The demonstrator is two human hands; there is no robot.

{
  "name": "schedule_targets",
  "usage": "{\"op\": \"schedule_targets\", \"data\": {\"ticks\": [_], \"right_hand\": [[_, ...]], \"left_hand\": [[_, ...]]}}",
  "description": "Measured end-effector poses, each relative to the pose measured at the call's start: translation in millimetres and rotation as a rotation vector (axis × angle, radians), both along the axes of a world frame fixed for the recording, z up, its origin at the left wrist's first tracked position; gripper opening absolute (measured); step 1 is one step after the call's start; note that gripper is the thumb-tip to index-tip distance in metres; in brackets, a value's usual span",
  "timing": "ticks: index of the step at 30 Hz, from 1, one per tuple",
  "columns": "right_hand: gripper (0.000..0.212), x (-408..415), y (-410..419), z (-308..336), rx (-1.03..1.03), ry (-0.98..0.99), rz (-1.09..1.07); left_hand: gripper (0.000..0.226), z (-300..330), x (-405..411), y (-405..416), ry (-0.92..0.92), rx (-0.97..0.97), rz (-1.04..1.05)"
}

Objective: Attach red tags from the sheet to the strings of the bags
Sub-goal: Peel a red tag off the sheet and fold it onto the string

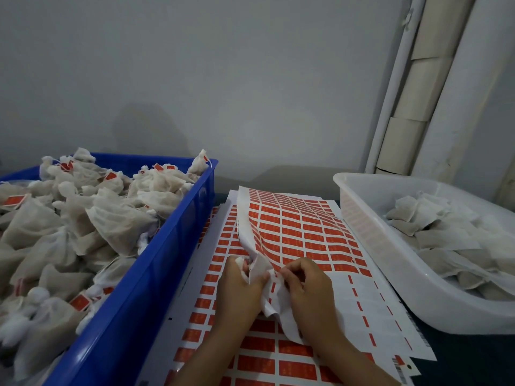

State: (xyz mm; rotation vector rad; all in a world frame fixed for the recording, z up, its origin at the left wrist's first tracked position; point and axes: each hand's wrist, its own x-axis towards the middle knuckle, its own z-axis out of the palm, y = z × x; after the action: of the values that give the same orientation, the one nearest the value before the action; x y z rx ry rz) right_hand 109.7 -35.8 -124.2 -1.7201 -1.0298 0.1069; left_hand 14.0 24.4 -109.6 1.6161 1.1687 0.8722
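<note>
Step in hand, as judged: lifting a red tag off the top sheet [295, 232] and fixing it to a bag's string. Both hands meet at lower centre of the frame, over the stack of tag sheets.

Left hand [239, 288]: fingers curled round a small white bundle, apparently a bag [257, 270] (its string is too small to make out). Right hand [303, 285]: fingertips pinched together at the near edge of the top sheet, on a tag or on the string; which of the two cannot be told.

The top sheet is curled up off the sheets beneath, and its near right portion is already stripped to white backing, with only narrow red slivers left.

Blue crate [156, 274], left of frame: heaped with cloth bags, several showing red tags, so likely the finished pile. White tub [370, 246], right of frame: bags with no tags visible, likely the supply.

Next move, as judged: fold the tag squarely over the string and press it closed, keeping the thin string centred, then drop the bag into the blue crate.
</note>
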Motion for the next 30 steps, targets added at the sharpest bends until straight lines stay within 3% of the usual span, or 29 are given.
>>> {"op": "schedule_targets", "data": {"ticks": [13, 22, 27, 30], "right_hand": [[0.012, 5.8, 0.6, -3.5, -0.005, 0.057, -0.044], [0.011, 13.4, -1.3, -1.4, 0.010, 0.123, -0.138], [0.008, 18.5, -0.7, -1.4, 0.003, 0.164, -0.212], [0.006, 21.9, -0.5, -0.4, 0.027, 0.226, -0.236]], "left_hand": [[0.041, 8.0, -4.9, -0.4, -0.021, -0.108, 0.006], [0.050, 8.2, -12.6, 13.6, 0.235, -0.064, -0.037], [0.053, 11.1, -26.3, 18.4, 0.495, 0.096, 0.064], [0.062, 14.4, -26.7, 29.6, 0.426, -0.036, 0.065]]}}
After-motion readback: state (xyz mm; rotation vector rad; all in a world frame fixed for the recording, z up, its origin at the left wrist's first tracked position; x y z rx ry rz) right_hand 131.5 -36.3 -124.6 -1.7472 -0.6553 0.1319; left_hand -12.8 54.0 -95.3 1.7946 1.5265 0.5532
